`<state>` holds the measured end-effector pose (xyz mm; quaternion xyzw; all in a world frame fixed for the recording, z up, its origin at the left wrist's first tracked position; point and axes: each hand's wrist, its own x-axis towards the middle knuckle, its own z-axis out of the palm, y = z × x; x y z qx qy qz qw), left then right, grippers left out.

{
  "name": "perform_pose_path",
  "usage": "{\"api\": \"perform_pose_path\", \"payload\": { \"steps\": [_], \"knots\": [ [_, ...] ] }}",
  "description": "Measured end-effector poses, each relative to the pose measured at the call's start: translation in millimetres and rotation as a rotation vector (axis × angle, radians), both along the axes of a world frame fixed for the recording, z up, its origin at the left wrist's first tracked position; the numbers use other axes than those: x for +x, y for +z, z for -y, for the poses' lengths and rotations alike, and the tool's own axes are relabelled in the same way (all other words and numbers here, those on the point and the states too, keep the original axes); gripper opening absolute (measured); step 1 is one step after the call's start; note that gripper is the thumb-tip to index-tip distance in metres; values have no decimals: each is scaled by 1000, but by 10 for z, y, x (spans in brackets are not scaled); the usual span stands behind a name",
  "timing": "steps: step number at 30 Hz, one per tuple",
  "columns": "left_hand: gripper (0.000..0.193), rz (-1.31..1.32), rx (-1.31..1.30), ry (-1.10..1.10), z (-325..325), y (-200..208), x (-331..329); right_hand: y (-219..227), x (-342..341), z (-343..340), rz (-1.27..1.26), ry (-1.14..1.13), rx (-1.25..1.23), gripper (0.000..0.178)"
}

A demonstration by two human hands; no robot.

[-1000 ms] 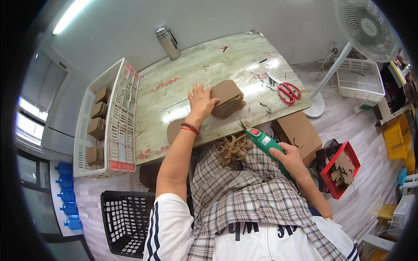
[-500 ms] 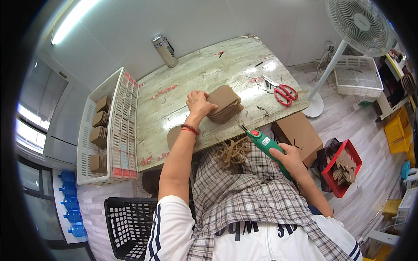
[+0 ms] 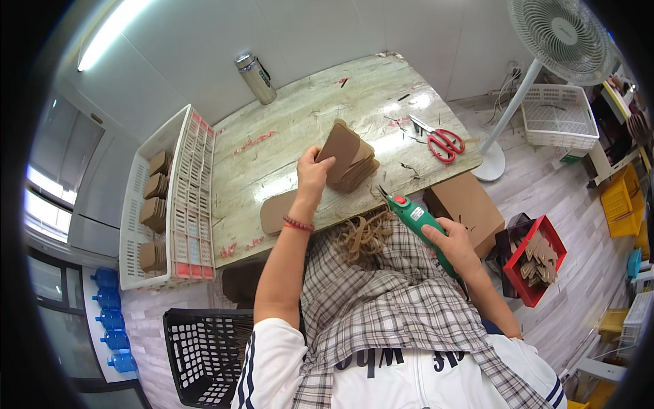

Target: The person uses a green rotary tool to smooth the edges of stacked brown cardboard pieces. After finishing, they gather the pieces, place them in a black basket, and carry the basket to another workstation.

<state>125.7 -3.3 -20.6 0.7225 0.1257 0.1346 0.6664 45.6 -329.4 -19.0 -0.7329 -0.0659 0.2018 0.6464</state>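
Pale wood-grain table (image 3: 300, 112) before a white wall (image 3: 300, 31), head view. Left hand (image 3: 311, 174) has thumb and fingers closed on one brown rounded panel (image 3: 339, 150), pinched at its near-left side; panel tilted over the stack of similar panels (image 3: 355, 177), near middle of table. Right hand (image 3: 452, 244) wrapped around a green electric cutter (image 3: 415, 217), held off the near edge, tip pointing far-left. Loose brown piece (image 3: 276, 213) lies left of stack. Red-handled scissors (image 3: 446, 145) to the right; white plastic crate (image 3: 193, 204) at left; steel flask (image 3: 256, 80), far side.
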Motion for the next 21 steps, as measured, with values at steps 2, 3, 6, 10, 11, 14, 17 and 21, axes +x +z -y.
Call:
{"api": "perform_pose_path", "payload": {
  "steps": [2,3,6,10,11,14,17,21],
  "knots": [
    [21,84,-414,20,96,-64,-109,45,9,-33,5,-10,15,36],
    [25,160,-626,13,231,-1,-186,62,15,-53,8,-34,15,36],
    [32,304,-1043,36,495,-44,-318,126,7,-150,26,-92,23,36],
    [38,355,-1185,146,722,-72,-351,221,-13,-240,43,-114,33,35],
    [39,363,-1204,156,756,-75,-346,226,-17,-249,46,-114,36,35],
    [42,390,-1297,156,797,-118,-318,227,-21,-257,52,-115,33,35],
    [42,406,-1337,149,849,-132,-314,251,-37,-271,54,-112,33,36],
    [41,385,-1332,126,953,-152,-335,285,-42,-289,61,-116,42,36]
  ]
}}
